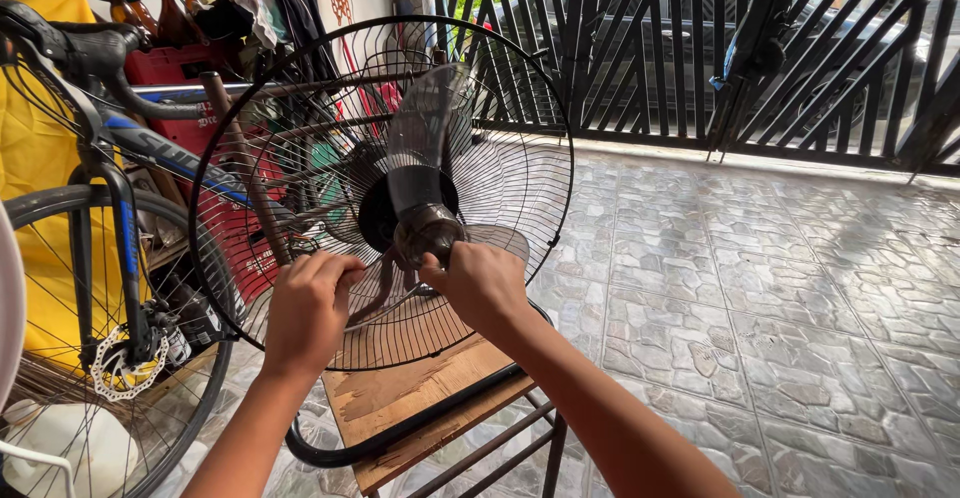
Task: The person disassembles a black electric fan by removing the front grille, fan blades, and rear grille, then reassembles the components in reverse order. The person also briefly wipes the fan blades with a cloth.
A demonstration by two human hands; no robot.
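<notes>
A fan stands on a wooden stool (400, 403), with only its black wire rear guard (520, 118) in place. Its clear plastic blades (425, 123) sit on the dark motor housing behind. My right hand (480, 283) grips the round hub cap (428, 230) at the blade centre with its fingertips. My left hand (310, 308) rests on the lower left of the blade, fingers curled over a blade edge near the guard wires. The loose black front ring (340, 453) of the guard lies on the stool under the fan.
A bicycle (110, 158) with a disc-brake wheel (120, 368) leans close at the left, beside a yellow cloth and red crates. A black metal gate (700, 48) closes the back. Patterned stone tiles (760, 298) spread to the right. A white object (10, 308) is at the left edge.
</notes>
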